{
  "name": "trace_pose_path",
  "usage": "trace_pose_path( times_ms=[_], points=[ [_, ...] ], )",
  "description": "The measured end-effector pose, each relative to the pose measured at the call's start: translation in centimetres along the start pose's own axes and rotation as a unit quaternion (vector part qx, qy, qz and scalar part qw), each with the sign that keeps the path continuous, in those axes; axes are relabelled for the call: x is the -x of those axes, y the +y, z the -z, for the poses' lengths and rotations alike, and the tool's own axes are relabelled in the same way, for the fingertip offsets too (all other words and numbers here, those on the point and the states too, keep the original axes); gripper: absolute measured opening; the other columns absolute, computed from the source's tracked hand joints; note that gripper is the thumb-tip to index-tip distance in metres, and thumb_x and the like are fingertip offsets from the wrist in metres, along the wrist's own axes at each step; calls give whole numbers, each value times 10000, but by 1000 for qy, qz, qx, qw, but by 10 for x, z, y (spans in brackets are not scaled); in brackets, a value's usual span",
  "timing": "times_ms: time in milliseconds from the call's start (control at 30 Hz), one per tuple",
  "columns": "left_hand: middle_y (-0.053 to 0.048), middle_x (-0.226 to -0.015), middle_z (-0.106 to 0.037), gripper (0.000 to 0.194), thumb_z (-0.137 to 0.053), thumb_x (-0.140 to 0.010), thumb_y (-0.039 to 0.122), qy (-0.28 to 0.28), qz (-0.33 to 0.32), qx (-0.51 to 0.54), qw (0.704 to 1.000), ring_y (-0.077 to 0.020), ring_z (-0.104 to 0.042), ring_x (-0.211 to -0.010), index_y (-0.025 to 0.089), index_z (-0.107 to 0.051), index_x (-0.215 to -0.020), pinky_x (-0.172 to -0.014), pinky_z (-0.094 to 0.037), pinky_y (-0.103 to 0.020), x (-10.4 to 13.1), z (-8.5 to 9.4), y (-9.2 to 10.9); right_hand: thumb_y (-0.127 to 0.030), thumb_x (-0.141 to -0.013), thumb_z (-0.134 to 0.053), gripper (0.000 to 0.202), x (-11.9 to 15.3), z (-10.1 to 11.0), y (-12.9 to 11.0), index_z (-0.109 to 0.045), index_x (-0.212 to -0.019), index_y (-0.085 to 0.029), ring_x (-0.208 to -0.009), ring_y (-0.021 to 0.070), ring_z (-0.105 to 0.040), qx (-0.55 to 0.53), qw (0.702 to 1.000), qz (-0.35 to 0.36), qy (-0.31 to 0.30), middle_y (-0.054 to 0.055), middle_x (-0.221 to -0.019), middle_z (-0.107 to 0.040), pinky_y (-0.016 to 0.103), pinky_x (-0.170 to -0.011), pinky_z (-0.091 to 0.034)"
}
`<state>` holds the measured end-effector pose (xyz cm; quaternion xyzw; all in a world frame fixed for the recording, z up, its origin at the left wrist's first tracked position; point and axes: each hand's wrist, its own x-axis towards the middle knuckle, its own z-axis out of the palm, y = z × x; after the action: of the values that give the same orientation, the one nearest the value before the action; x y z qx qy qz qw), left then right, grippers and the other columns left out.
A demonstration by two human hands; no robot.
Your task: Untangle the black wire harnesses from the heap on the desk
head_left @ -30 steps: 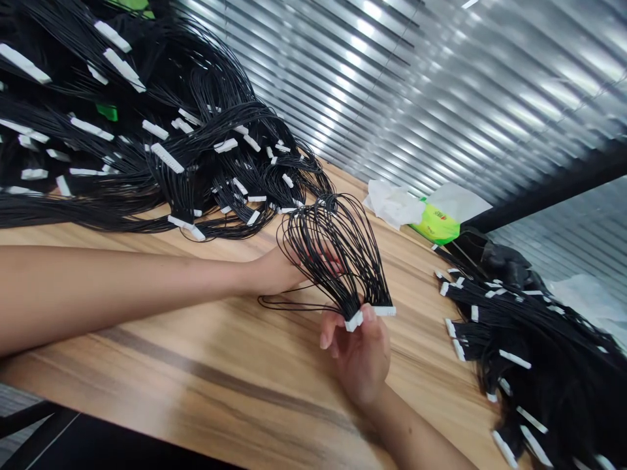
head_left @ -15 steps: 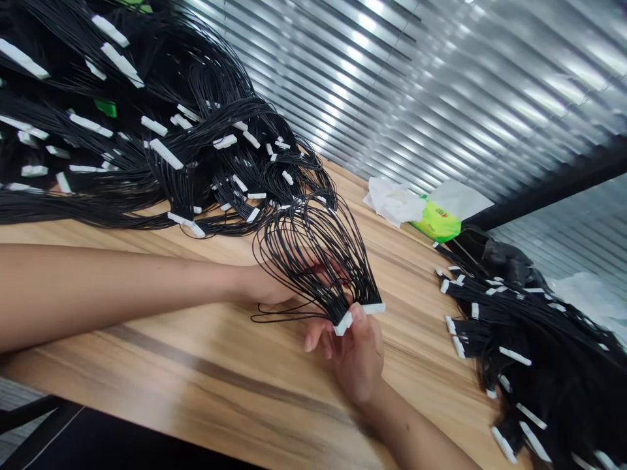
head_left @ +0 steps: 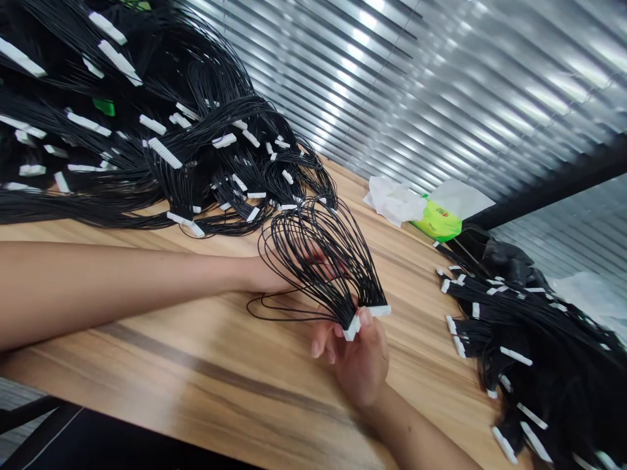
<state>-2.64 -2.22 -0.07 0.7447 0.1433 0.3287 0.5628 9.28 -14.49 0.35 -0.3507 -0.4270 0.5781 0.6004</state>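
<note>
A wire harness (head_left: pixel 313 241) of thin black wires loops above the table, with a white connector (head_left: pixel 351 328) at one end and another white connector (head_left: pixel 379 311) just right of it. My right hand (head_left: pixel 360 356) is closed, thumb and fingers pinching the nearer connector. Behind the looped wires lies my left hand (head_left: pixel 274 274), its fingers largely covered by them; a bit of reddish fingertip shows between the strands. Whether those fingers grip the wires cannot be made out. One or two wires stick out in a loose loop to the left.
A big heap of black wire harnesses (head_left: pixel 206 143) with white connectors covers the table's far left. Another pile of harnesses (head_left: pixel 553 346) lies on the right. A green tissue pack (head_left: pixel 438 220) stands near the corrugated metal wall (head_left: pixel 353 78). The wooden table (head_left: pixel 206 385) ends near my lap.
My right hand and the connectors have shifted slightly right. The wire loops moved a little with them, and the left hand is more covered.
</note>
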Motion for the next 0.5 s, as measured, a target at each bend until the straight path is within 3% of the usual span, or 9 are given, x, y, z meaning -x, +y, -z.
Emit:
trace_pose_path(
  times_ms=[167, 333, 400, 500],
  points=[
    [-47, -923, -734, 116, -565, -866, 94, -20, -2, 88, 996, -104, -677, -866, 80, -679, -879, -828, -534, -188, 1, -3, -2, -517, -888, -492, 406, 1, -4, -3, -474, -616, -217, -283, 85, -298, -17, 1000, -4, 8, -65, -370, -436, 212, -301, -177],
    [-88, -1044, -723, 171, -562, -868, 99, -60, -17, 138, 988, -117, -686, -927, 73, -672, -995, -831, -548, -202, 7, -1, -1, -517, -848, -549, 407, 1, -4, -4, -467, -582, -221, -234, 81, -318, -32, 999, -29, 29, -92, -399, -361, 216, -255, -165],
    [-110, -1073, -715, 197, -545, -882, 123, -78, -13, 145, 986, -129, -687, -931, 63, -667, -1025, -848, -551, -234, 9, 1, 4, -528, -855, -534, 416, 1, -4, -4, -463, -581, -222, -239, 81, -320, -29, 998, -45, 30, -90, -395, -367, 217, -261, -179],
    [-81, -1002, -738, 177, -560, -872, 148, -59, -33, 92, 993, -127, -694, -895, 87, -695, -968, -831, -547, -216, 9, 3, 9, -563, -889, -459, 455, 3, -3, -2, -449, -585, -224, -269, 87, -321, -7, 999, -51, 7, -63, -385, -429, 223, -295, -200]
  ],
)
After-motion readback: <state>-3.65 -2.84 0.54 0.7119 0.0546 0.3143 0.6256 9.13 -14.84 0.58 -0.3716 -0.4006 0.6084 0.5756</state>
